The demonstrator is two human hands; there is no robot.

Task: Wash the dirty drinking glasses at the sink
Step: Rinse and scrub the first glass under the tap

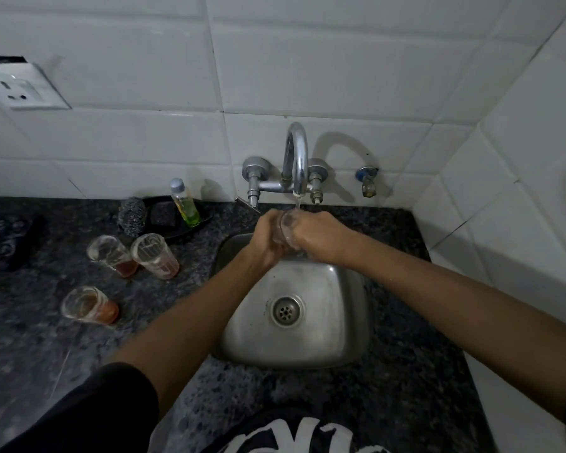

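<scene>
Rinsing glass (pixel 286 228) under the tap (pixel 297 158) stream, far end of sink (pixel 324 335); left hand (pixel 268 235) and right hand (pixel 317 235) both grip it. Rotate slowly, mouth upward, firm wet grip. Three dirty glasses (pixel 131 256) wait left.

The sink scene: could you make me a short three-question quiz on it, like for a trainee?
1. True or false: water is running from the tap onto the glass that both hands hold.
2. How many dirty glasses wait on the counter, left of the sink?
A. one B. three C. five
3. Fill in: the bottle behind those glasses holds a ____-coloured liquid.

Key
1. True; the left hand and right hand hold it under the stream.
2. B; two stand together, one nearer.
3. Yellow-green.
</scene>
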